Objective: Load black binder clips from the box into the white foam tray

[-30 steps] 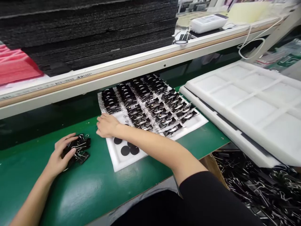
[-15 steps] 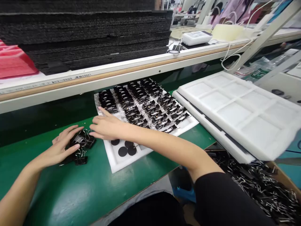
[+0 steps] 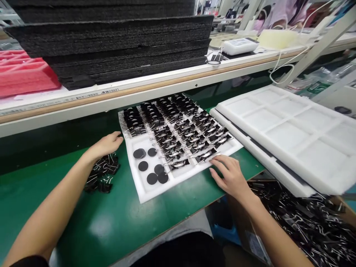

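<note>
A white foam tray [image 3: 144,194] lies on the green bench, packed with rows of black binder clips [image 3: 178,122]; its near left pockets hold black round discs [image 3: 152,178]. My left hand [image 3: 107,144] rests with loosely curled fingers beside the tray's left edge, just above a small pile of loose binder clips [image 3: 102,173], holding nothing. My right hand [image 3: 229,175] lies flat with fingers spread at the tray's near right corner, fingertips touching its edge.
A stack of empty white foam trays [image 3: 289,129] sits to the right. A box of loose binder clips [image 3: 306,218] stands below the bench edge. Black foam sheets [image 3: 116,40] and red foam [image 3: 25,74] are stacked on the shelf behind.
My right hand left the tray's left side and moved to its near right corner. My left hand lifted off the loose clips and shifted to the tray's left edge.
</note>
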{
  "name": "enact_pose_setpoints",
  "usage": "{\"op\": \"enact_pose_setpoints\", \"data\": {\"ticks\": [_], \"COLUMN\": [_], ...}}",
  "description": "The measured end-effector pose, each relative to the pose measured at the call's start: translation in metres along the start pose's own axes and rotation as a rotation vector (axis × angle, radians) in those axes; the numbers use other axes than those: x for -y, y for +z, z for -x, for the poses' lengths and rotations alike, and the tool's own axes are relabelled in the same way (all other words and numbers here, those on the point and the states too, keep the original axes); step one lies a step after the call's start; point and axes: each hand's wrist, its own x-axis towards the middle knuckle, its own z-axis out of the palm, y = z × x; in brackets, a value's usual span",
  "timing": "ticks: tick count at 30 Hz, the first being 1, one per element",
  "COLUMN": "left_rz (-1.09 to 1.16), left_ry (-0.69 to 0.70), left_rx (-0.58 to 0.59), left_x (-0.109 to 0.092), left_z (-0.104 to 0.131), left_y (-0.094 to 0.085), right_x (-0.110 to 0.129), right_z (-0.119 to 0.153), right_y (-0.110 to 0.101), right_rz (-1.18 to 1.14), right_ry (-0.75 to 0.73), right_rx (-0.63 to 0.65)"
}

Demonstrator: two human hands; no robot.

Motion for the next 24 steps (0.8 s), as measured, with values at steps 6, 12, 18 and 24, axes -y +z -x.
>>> {"op": "enact_pose_setpoints", "data": {"ticks": [6, 12, 18, 24], "left_rz": [0.272, 0.290, 0.381, 0.024], "left_ry": [-0.042, 0.010, 0.031, 0.159], "left_rx": [0.080, 0.140, 0.163, 0.089], "left_x": [-0.016, -0.021, -0.037, -0.038], "left_z": [0.000, 0.003, -0.003, 0.008], "left_y": [0.007, 0.002, 0.015, -0.002], "right_x": [-0.014, -0.012, -0.018, -0.022], "right_z": [-0.002, 0.002, 0.014, 0.033], "right_y": [0.003, 0.001, -0.003, -0.009], "right_rz": [0.013, -0.092, -0.015, 0.024], "right_ry": [-0.047, -0.014, 0.022, 0.092], "right_rx": [0.054, 0.020, -0.012, -0.096]}}
